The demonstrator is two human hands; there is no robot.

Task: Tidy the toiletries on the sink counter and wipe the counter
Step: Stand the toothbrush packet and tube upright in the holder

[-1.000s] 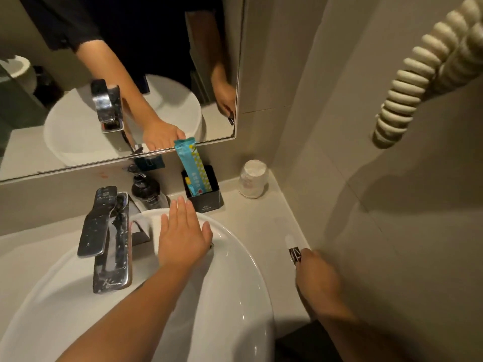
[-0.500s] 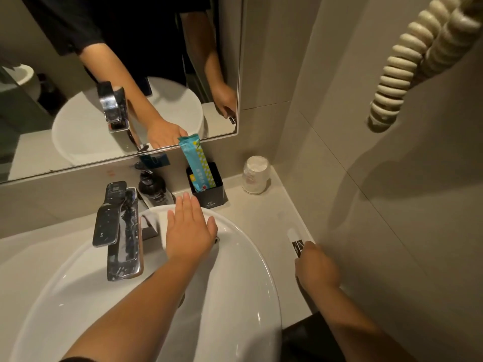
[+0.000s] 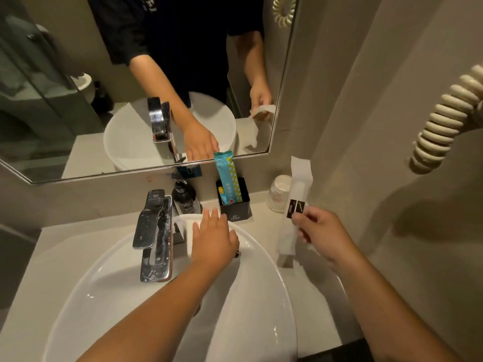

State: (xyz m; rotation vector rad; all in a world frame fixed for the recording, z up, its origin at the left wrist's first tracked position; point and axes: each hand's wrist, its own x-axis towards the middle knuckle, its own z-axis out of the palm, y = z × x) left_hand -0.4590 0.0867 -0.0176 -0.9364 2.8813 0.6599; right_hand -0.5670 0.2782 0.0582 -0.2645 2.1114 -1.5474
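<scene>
My right hand (image 3: 322, 232) pinches a long white sachet with a black label (image 3: 296, 202), held upright above the counter (image 3: 264, 226) at the right of the basin. My left hand (image 3: 213, 239) lies flat, fingers spread, on a white cloth (image 3: 188, 231) draped over the back rim of the white basin (image 3: 248, 296). A black holder (image 3: 236, 207) behind the basin carries a teal packet (image 3: 227, 176). Beside it stand a dark pump bottle (image 3: 186, 195) and a wrapped upturned cup (image 3: 279, 193).
A chrome tap (image 3: 154, 231) stands at the basin's back left. The mirror (image 3: 130, 87) runs along the back wall. A cream coiled cord (image 3: 444, 118) hangs from the right wall, which stands close to the counter's right edge.
My right hand has lifted the white sachet off the counter and raised it upright. My left hand has stayed on the cloth at the basin's rim. The view has tilted up.
</scene>
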